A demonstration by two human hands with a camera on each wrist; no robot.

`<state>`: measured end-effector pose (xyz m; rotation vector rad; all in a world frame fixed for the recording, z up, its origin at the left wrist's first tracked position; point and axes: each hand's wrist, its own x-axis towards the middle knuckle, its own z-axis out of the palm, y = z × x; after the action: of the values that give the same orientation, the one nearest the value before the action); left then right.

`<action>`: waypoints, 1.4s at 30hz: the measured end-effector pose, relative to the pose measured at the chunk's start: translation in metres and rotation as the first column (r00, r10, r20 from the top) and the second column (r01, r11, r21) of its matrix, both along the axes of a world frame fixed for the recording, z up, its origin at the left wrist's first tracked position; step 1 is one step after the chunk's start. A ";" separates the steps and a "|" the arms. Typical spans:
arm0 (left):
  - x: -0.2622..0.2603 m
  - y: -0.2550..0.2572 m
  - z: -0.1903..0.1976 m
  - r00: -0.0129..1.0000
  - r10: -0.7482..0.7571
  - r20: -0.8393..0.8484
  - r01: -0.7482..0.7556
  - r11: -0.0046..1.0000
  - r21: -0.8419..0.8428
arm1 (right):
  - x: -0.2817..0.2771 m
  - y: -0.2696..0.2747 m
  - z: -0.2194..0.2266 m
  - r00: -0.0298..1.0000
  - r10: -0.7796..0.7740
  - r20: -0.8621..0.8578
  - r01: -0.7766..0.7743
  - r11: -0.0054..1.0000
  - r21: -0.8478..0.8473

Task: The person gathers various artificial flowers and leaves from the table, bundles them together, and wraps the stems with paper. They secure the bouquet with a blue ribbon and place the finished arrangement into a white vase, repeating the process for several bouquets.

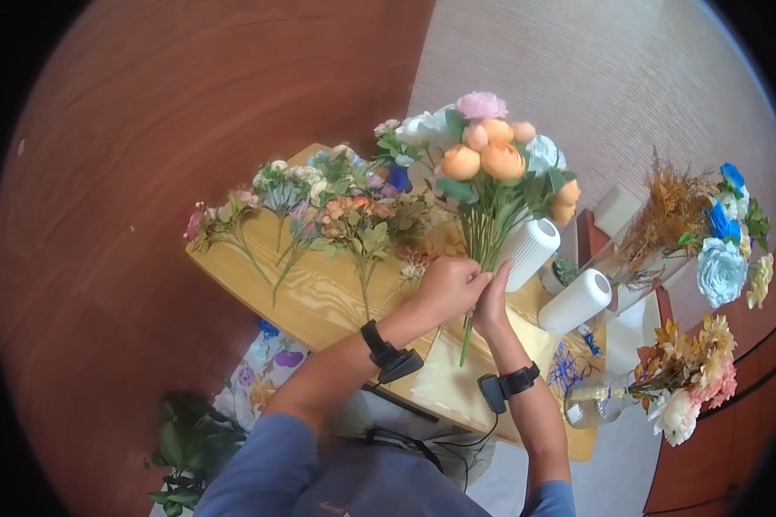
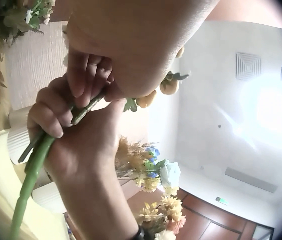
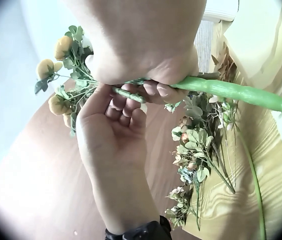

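Both hands are together on the stems of an upright bouquet above the table. Its heads are orange, pink, white and pale blue. My left hand curls its fingers round the stems, a short green stem end showing by its fingers in the right wrist view. My right hand holds them from the other side, its fingers bent round the stems in the left wrist view. One thick green stem runs out below the hands. Right behind them stands a white ribbed vase.
Bunches of small flowers lie along the wooden table's left side. A second white vase leans at the right, near a glass vase of flowers. Blue shreds and pale paper lie on the table.
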<state>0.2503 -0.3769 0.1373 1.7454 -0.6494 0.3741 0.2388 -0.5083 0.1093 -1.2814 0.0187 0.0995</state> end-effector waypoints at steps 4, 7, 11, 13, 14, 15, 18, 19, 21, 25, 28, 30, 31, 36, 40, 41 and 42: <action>0.000 -0.005 -0.009 0.988 0.072 0.136 -0.076 0.997 0.022 | 0.019 -0.008 -0.040 0.987 -0.078 0.144 0.081 0.997 -0.009; -0.002 -0.004 -0.011 0.970 0.082 0.227 -0.086 0.996 0.011 | 0.018 -0.003 -0.041 0.945 -0.151 0.289 0.166 0.986 -0.027; -0.006 -0.003 -0.013 0.976 0.080 0.200 -0.082 0.997 0.000 | 0.013 -0.008 -0.032 0.917 -0.139 0.374 0.240 0.941 -0.238; -0.006 -0.003 -0.018 0.984 0.052 0.171 -0.051 0.999 -0.009 | 0.000 0.004 -0.011 0.886 -0.201 0.417 0.333 0.902 -0.274; -0.007 -0.001 -0.018 0.993 0.049 0.110 -0.048 0.999 -0.009 | -0.002 0.002 -0.012 0.907 -0.192 0.375 0.304 0.914 -0.269; -0.007 0.000 -0.016 0.997 0.047 0.053 -0.047 0.999 -0.007 | -0.001 0.004 -0.010 0.925 -0.181 0.335 0.275 0.926 -0.259; -0.005 -0.002 -0.013 1.000 0.018 -0.011 -0.018 1.000 0.005 | 0.000 0.008 -0.003 0.884 -0.214 0.416 0.333 0.913 -0.238; -0.006 -0.001 -0.014 0.999 0.020 -0.050 -0.019 1.000 0.024 | -0.002 0.010 -0.003 0.900 -0.173 0.400 0.287 0.925 -0.247; -0.006 -0.002 -0.013 0.999 0.033 -0.043 -0.030 0.998 0.049 | 0.001 0.005 -0.011 0.897 -0.221 0.382 0.348 0.886 -0.305; -0.001 0.001 -0.013 0.999 0.007 -0.045 -0.004 0.998 0.060 | -0.002 0.009 0.000 0.883 -0.213 0.418 0.407 0.792 -0.456; 0.001 0.000 -0.013 0.998 0.063 0.002 -0.063 0.993 0.102 | -0.004 0.010 0.001 0.896 -0.215 0.389 0.381 0.823 -0.421; 0.000 0.001 -0.011 0.995 0.092 0.047 -0.097 0.985 0.142 | -0.002 0.010 -0.004 0.906 -0.260 0.333 0.357 0.893 -0.275; -0.001 0.002 -0.008 0.995 0.096 0.035 -0.101 0.978 0.184 | -0.001 0.009 -0.005 0.914 -0.253 0.319 0.346 0.896 -0.280; 0.003 0.002 -0.012 0.999 -0.050 -0.022 0.052 0.988 0.144 | -0.003 0.003 -0.003 0.927 -0.280 0.250 0.314 0.943 -0.110; 0.011 0.047 -0.016 0.996 -0.038 -0.079 0.072 0.868 0.490 | -0.008 -0.002 0.013 0.923 -0.282 0.262 0.323 0.937 -0.130; 0.015 0.065 -0.012 0.991 0.088 -0.096 -0.005 0.760 0.650 | -0.011 -0.002 0.019 0.925 -0.275 0.261 0.320 0.936 -0.146; 0.023 0.082 -0.016 0.977 0.188 -0.103 -0.055 0.683 0.728 | -0.012 -0.004 0.021 0.922 -0.293 0.253 0.339 0.926 -0.166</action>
<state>0.2738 -0.2945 0.1214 2.5661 -0.5926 0.0336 0.2265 -0.5119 0.1299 -1.4758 0.0440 -0.3367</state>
